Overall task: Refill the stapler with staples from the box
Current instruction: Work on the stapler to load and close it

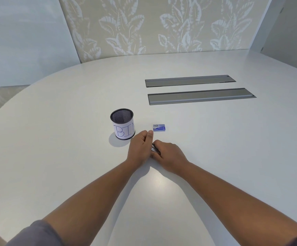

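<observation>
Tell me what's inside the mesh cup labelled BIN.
The mesh cup shows only dark mesh wall through its open top; nothing pokes above the rim. Its floor is hidden by the near wall, so small contents cannot be ruled out.

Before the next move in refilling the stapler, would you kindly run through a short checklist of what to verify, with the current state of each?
1. Stapler in hand: ok. Left hand and right hand both close around a dark object, mostly hidden.
2. Stapler opened for loading: cannot tell, the hands cover it.
3. Staple box within reach: ok, it lies on the table just beyond the hands, apart from them.
4. Staple box opened: not ok, it looks closed.
5. A hand free to take staples: not ok, both are on the stapler.
6. Mesh cup labelled BIN clear of the work: ok, upright, left of the box.
</observation>
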Demonstrator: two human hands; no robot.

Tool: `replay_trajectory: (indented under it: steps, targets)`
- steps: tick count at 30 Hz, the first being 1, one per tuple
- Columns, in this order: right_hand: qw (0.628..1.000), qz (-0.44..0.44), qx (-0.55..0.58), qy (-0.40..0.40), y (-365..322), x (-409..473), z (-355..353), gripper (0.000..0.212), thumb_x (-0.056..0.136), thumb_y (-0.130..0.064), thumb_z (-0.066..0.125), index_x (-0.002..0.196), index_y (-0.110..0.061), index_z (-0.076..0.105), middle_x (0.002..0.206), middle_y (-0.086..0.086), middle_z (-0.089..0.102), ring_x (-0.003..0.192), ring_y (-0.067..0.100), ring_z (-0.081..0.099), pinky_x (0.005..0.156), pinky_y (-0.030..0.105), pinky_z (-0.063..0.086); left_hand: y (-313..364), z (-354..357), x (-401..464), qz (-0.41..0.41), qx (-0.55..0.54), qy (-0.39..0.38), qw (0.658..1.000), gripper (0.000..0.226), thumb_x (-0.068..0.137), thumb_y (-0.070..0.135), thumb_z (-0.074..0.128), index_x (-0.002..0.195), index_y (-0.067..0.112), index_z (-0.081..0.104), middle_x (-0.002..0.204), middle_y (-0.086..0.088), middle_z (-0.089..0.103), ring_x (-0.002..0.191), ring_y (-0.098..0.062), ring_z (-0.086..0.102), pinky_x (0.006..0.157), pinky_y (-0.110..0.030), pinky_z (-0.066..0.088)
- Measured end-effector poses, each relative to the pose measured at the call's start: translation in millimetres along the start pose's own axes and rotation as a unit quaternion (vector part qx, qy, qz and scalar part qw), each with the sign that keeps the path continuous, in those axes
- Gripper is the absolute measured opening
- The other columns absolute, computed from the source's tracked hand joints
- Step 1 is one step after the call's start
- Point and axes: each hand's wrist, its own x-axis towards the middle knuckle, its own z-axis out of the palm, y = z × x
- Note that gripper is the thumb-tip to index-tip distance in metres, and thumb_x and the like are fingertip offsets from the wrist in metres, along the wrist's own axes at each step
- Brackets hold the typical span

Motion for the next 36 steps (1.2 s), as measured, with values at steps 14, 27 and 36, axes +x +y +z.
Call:
replay_trajectory:
  steps: [14, 27, 36]
  targets:
    - [0.999, -0.016, -0.039, -0.020, -6, -1, 0, 0.039, 0.104, -0.049, 0.044, 0.087, -0.015, 0.039, 0.078, 0.010, 0.059, 0.071, 0.035, 0.055, 0.064, 0.044, 0.041, -1, 1, 0, 0.025, 0.055, 0.011, 0.998, 0.045, 0.105, 0.034, 0.045, 0.065, 0.020, 0.030, 0.058, 0.006, 0.035, 0.055, -0.009, 0.032, 0.051, -0.022, 0.031]
    - [1.000, -0.007, 0.001, 0.024, -2, 0, 3, 0.043, 0.100, -0.058, 0.049, 0.092, -0.016, 0.044, 0.076, 0.000, 0.058, 0.067, 0.028, 0.051, 0.060, 0.040, 0.038, 1, -3, -2, -0.022, -0.043, -0.016, 0.999, 0.040, 0.104, 0.032, 0.044, 0.074, 0.007, 0.049, 0.066, 0.005, 0.049, 0.064, -0.011, 0.044, 0.065, -0.029, 0.039]
    - [0.997, 0.050, 0.025, 0.061, -3, 5, 5, 0.050, 0.088, -0.080, 0.037, 0.105, -0.034, 0.044, 0.075, -0.012, 0.060, 0.068, 0.017, 0.057, 0.059, 0.034, 0.038, 3, -14, -4, -0.086, -0.200, -0.056, 0.974, 0.038, 0.104, 0.029, 0.037, 0.090, 0.006, 0.064, 0.066, -0.011, 0.055, 0.056, -0.019, 0.048, 0.050, -0.024, 0.040]
